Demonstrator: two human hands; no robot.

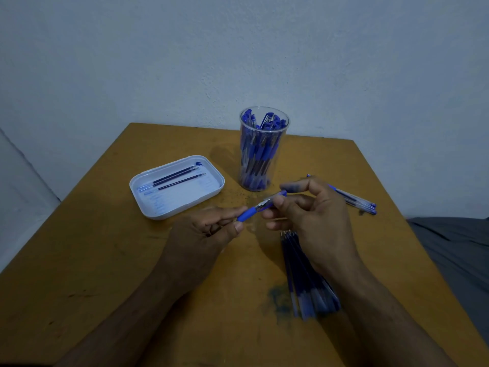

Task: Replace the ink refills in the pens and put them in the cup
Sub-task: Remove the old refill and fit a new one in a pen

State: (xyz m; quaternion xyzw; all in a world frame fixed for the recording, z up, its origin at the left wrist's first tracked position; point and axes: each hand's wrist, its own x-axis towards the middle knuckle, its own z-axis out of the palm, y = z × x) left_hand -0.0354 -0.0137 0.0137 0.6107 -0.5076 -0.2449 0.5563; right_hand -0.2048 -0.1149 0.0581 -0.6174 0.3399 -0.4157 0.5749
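Both my hands hold one blue pen above the middle of the table. My left hand pinches its blue grip end. My right hand grips the clear barrel, with the forefinger stretched over the cap end. A clear cup full of blue pens stands behind the hands. A bundle of ink refills lies on the table under my right wrist, partly hidden by it. Two refills lie in a white tray to the left.
Several more pens lie on the table to the right, behind my right hand. The wooden table has a blue ink stain near the refill bundle. A wall stands close behind the table, and grey cloth lies off its right edge.
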